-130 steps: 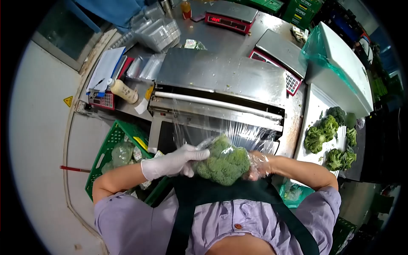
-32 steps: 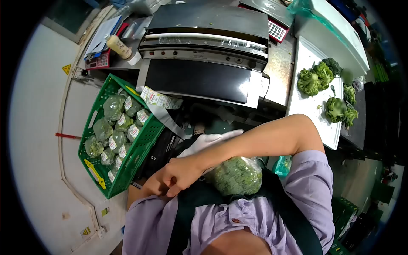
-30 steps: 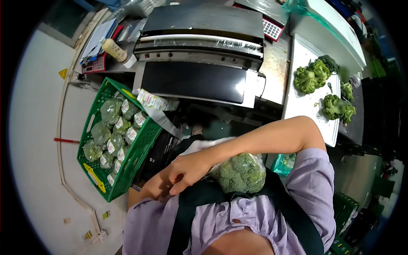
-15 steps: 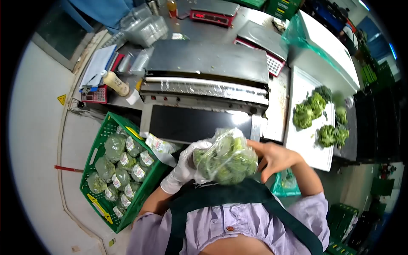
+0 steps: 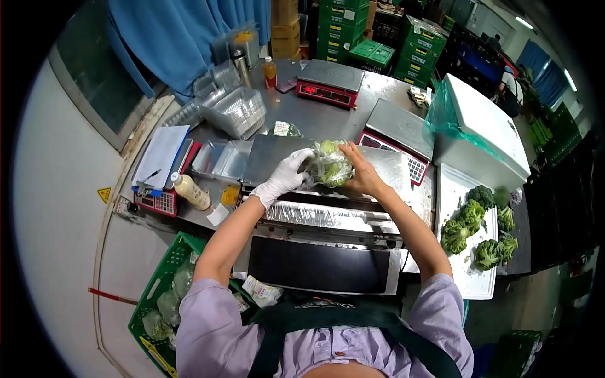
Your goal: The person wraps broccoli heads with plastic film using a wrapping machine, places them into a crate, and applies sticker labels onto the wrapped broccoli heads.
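Observation:
A head of broccoli (image 5: 330,165) in clear plastic film sits between my two hands, its pale stem facing up. My left hand (image 5: 287,177), in a white glove, presses on its left side with fingers closed round the film. On the right side, the bare fingers of my right hand (image 5: 362,171) grip it. Both hands are over the grey metal top (image 5: 268,157) of the film wrapping machine; contact between broccoli and metal is hard to tell. Nearer me are the machine's film roll (image 5: 315,215) and black plate (image 5: 318,268).
Loose broccoli (image 5: 469,217) lies on a white tray (image 5: 449,277) at right, beside a white foam box (image 5: 469,135). Scales (image 5: 328,85) and clear plastic trays (image 5: 236,113) stand farther back. Left are a bottle (image 5: 191,191) and a green crate (image 5: 154,283) of wrapped broccoli.
The wrapped broccoli has moved forward, from close to my chest to above the machine's metal top. My right hand, earlier spread beside it, now grips it. The view has tilted up.

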A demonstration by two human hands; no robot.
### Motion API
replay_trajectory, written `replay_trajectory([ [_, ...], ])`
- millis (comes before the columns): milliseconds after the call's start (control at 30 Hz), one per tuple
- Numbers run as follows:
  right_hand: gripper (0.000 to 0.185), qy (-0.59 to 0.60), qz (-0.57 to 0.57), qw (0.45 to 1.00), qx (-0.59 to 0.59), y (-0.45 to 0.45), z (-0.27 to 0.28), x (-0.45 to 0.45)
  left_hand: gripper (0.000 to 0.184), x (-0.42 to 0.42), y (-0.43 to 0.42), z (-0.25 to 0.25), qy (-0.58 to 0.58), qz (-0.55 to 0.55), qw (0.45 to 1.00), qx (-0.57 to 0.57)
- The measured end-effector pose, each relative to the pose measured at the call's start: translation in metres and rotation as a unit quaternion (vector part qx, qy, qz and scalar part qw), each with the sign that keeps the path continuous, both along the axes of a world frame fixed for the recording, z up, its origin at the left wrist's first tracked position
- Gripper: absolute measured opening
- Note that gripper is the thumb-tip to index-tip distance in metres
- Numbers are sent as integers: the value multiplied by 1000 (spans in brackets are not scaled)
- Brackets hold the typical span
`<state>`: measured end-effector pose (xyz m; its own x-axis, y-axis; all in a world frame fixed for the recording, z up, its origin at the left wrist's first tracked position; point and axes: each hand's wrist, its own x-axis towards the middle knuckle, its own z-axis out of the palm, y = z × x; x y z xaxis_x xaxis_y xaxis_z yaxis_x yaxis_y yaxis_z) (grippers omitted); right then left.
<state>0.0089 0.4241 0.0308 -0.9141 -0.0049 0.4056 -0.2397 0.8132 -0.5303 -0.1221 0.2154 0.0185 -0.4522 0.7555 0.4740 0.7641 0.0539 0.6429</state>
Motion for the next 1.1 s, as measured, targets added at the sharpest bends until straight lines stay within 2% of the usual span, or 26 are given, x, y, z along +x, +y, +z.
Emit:
replay_trajectory([
  [67,99,-41,18,999,0,4,-1,0,52,-7,-2,1,-50,-10,997,-49],
  [167,95,-81,-10,996,38,10,24,23,50,-7,-25,21,9,-69,997,-45],
  [233,81,-57,22,985,160,16,41,47,45,7,-48,35,65,-5,995,-71],
  [267,69,-49,68,968,235,21,41,58,40,7,-59,31,142,-17,987,-77],
  [300,58,-38,113,944,307,24,40,66,35,7,-69,28,220,-28,971,-84],
  [367,41,-7,199,889,412,22,35,81,31,13,-83,35,392,-134,882,-226],
  [400,33,12,243,869,431,20,28,84,27,17,-82,34,489,-173,819,-245],
  [433,30,14,266,866,424,17,21,87,27,18,-80,29,507,-200,804,-237],
  [500,24,42,310,854,416,18,-5,84,26,21,-75,7,350,-153,869,-315],
  [567,19,65,319,861,391,22,-6,82,21,17,-72,-1,332,-142,879,-313],
  [633,16,22,268,913,307,30,-7,95,10,21,-72,2,364,-170,882,-248],
  [667,12,13,222,935,275,31,-12,105,4,22,-80,5,282,-153,919,-228],
  [700,13,-24,181,957,224,31,-13,118,4,28,-87,14,283,-152,919,-227],
  [767,10,-98,128,974,158,26,10,147,1,43,-106,28,28,-101,957,-272],
  [800,8,-117,150,979,73,22,26,160,2,48,-114,45,-132,-151,937,-285],
  [833,9,-133,171,976,-11,18,50,170,4,51,-120,68,-287,-197,892,-290],
  [900,9,-244,139,953,-118,4,122,185,7,63,-124,119,-307,-236,891,-236],
  [933,9,-191,130,956,-183,6,140,185,8,57,-124,136,-257,-249,919,-165],
  [967,10,-137,120,952,-248,11,150,182,7,53,-124,145,-317,-210,923,-60],
  [1000,16,-95,110,954,-264,24,150,167,14,46,-117,152,-313,-183,931,35],
  [1033,25,-51,100,954,-278,37,148,145,11,43,-100,154,-310,-74,945,73],
  [1067,42,-32,94,958,-268,43,141,115,12,25,-82,137,-259,-52,962,72],
  [1100,61,-12,89,963,-255,47,128,85,17,19,-63,126,-158,-23,987,20],
])
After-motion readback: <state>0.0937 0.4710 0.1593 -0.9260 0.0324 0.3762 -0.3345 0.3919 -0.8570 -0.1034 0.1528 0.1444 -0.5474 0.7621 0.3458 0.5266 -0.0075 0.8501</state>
